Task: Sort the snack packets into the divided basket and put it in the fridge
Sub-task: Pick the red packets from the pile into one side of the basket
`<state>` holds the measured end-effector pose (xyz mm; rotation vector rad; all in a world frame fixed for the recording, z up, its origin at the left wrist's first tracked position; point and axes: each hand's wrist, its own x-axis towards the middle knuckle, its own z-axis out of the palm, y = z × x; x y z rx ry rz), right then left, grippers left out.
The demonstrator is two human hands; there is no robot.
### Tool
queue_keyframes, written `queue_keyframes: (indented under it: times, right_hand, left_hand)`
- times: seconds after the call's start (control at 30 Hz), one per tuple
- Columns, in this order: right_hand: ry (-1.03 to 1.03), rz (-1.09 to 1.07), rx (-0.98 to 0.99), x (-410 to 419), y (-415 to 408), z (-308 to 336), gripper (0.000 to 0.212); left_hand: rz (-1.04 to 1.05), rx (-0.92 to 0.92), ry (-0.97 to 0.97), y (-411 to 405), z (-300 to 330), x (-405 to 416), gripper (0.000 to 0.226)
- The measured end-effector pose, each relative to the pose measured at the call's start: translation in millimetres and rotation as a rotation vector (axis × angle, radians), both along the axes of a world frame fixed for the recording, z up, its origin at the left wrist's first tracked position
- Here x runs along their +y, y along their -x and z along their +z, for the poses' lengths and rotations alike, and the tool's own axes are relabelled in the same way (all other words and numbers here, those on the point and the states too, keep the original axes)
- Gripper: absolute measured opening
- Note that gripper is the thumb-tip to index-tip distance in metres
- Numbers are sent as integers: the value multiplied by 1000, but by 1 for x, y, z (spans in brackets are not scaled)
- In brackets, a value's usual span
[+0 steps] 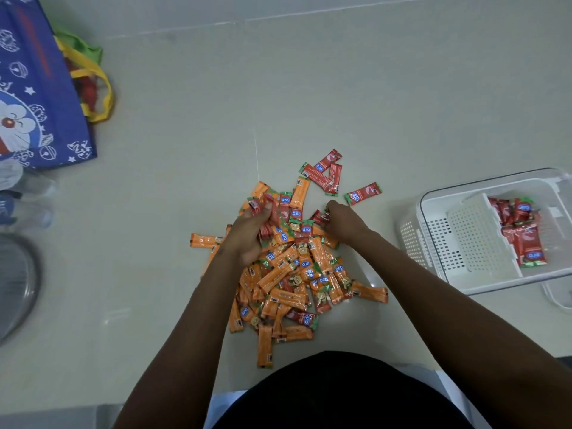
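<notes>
Sorting was early: a few red packets (523, 230) lay in the far compartment of the divided basket (433, 243), while the mixed pile (297, 274) remained on the floor. The left hand (250, 230) gripped several red packets; the right hand (343, 221) pinched another. Open floor lay between pile and basket, the blue bag (40, 88) well apart.

Single head cam, wide-angle, looking steeply down from above your own torso at the floor (309, 88), close enough that both forearms fill the lower frame. No second view, so no overlap; edges bow visibly from lens distortion.
</notes>
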<state>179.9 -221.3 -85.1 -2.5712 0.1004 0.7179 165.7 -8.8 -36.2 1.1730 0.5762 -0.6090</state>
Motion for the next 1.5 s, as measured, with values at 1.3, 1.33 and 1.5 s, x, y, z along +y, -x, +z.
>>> queue_keyframes:
  times: [1.3,1.33,1.5]
  right_hand:
    - [-18,-465,-336,-44,-14,-1,31]
    - [-7,-418,-322,-45,-15,-4,33]
    - [57,-343,-295,-47,-13,-14,32]
  left_hand:
    - [-1105,-888,-1297,-111,-51,-94,35]
    - [-1112,-888,-1302,-114,-54,-93,33]
    - [-927,-804,-1170,-131,-49,-94,18]
